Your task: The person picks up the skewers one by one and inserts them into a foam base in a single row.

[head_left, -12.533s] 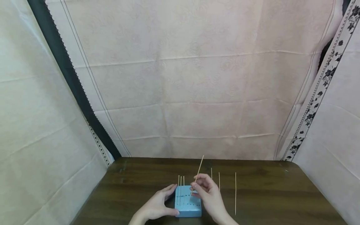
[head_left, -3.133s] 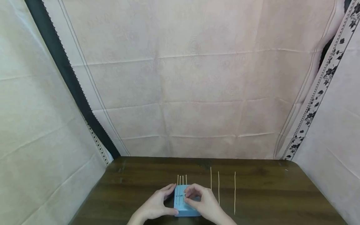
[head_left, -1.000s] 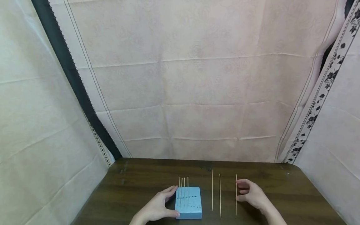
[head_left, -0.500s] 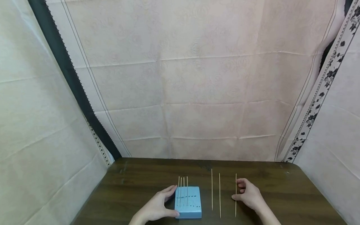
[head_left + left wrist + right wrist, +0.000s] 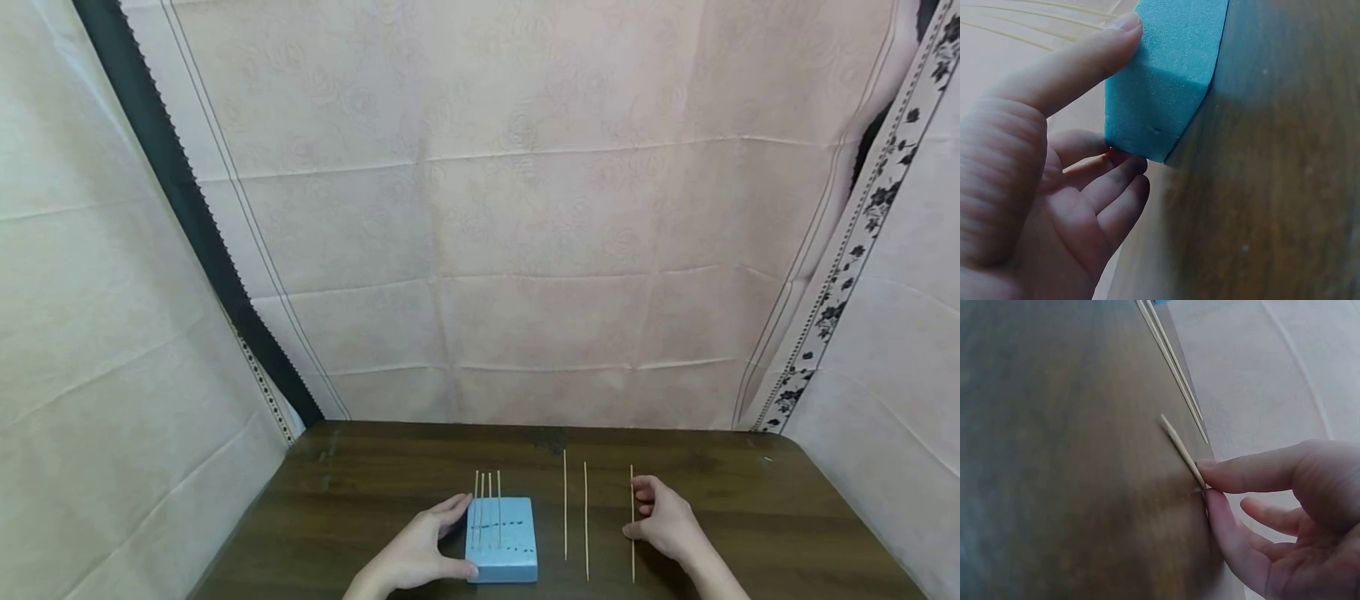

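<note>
A light blue foam block (image 5: 501, 540) with rows of dark marks on top sits on the table, several thin bamboo skewers (image 5: 499, 508) standing upright in its left part. My left hand (image 5: 420, 543) holds the block's left side, thumb at the near corner and fingers at the far one; in the left wrist view the thumb lies along the foam (image 5: 1160, 75). Farther right, my right hand (image 5: 667, 521) pinches a skewer (image 5: 633, 558) between thumb and fingers. The right wrist view shows that skewer's pointed end (image 5: 1175, 437) jutting from the fingertips, low over the wood.
Two more skewers, a left one (image 5: 566, 508) and a right one (image 5: 587, 525), lie side by side on the dark wooden table (image 5: 390, 467) between the block and my right hand. Pale cloth (image 5: 525, 250) hangs behind the table and along both sides.
Earlier my right hand held a skewer over the block; that skewer now stands there with the others. The hand moved right to another skewer and shifted it slightly. My left hand stayed on the block.
</note>
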A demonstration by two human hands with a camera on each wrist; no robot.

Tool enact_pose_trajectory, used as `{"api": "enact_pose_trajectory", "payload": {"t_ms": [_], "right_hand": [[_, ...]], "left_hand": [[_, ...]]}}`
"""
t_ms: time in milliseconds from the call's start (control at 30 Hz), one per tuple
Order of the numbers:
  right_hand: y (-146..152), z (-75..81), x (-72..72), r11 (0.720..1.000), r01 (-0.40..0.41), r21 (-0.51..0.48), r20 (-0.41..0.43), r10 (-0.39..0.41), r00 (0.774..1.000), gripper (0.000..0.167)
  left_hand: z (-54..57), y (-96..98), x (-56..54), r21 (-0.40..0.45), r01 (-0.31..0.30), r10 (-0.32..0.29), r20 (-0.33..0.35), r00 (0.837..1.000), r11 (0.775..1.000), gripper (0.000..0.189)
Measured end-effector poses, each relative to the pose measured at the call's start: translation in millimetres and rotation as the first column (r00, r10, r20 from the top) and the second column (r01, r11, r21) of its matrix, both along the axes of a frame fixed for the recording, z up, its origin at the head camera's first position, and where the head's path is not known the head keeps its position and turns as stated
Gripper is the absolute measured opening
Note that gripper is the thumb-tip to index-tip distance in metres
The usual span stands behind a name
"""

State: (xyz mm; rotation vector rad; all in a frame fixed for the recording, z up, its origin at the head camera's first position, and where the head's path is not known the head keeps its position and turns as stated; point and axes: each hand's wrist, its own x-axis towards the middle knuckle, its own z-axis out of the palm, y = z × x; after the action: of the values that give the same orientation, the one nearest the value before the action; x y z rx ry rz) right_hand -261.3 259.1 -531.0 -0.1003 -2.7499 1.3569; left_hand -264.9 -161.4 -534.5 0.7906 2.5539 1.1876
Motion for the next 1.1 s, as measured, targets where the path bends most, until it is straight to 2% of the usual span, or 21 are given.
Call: {"api": "enact_pose_trajectory", "payload": {"t_ms": [267,667,900,1100], "right_hand": [[-2,1.2,1.0,1.0,-0.001,-0.02,0.022,0.002,1.0,0.081],[-2,3.3,4.5,0.999,-0.01,-0.032,0.009,0.011,1.0,0.078],[3,5.8,4.9,0.991,-0.049,-0.128,0.038,0.054,0.998,0.083],[9,4.9,3.4,0.955,-0.071,-0.287,0.081,0.098,0.992,0.085]], "left_hand": [[-1.6,-1.5,0.8,-0.004,-0.007,0.007,-0.008,1.0,1.0,0.103],[-1.0,0.2,1.4,-0.006,-0.007,0.007,-0.012,1.0,1.0,0.103],[0.3,1.0,1.4,-0.005,-0.015,0.015,-0.017,1.0,1.0,0.104],[-0.8,0.7,0.1,-0.008,-0.014,0.014,-0.007,1.0,1.0,0.103]]}}
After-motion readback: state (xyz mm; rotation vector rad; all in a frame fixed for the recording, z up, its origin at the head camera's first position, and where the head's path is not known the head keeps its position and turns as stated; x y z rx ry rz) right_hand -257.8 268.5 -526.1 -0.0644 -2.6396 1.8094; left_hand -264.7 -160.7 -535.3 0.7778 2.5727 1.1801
